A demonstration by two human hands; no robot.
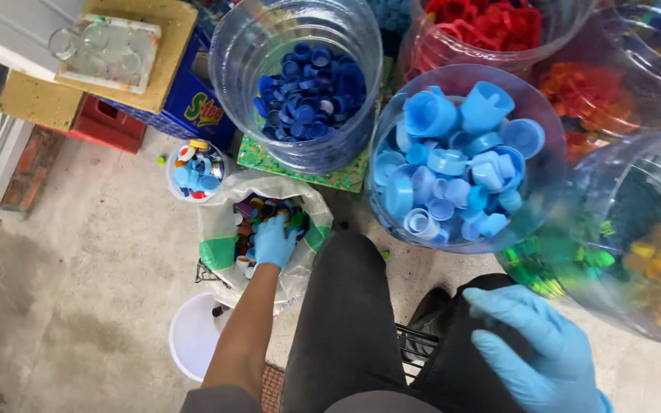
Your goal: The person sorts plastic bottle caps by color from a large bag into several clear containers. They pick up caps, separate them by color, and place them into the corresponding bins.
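Note:
My left hand [275, 241], in a blue glove, reaches down into an open white sack [219, 229] full of mixed coloured bottle caps [258, 210]; its fingers are buried among the caps, so whether it grips any is hidden. My right hand [533, 348], also gloved in blue, rests with fingers spread on my right knee and holds nothing. My legs in dark trousers [346, 321] fill the lower middle.
Large clear jars stand ahead: one of dark blue caps [311, 92], one of light blue caps [453, 164], red caps [491, 23], orange [583, 95], green and yellow [652, 260] at right. A small tub of mixed caps [196, 172] and a white bucket [193, 336] sit on the concrete floor.

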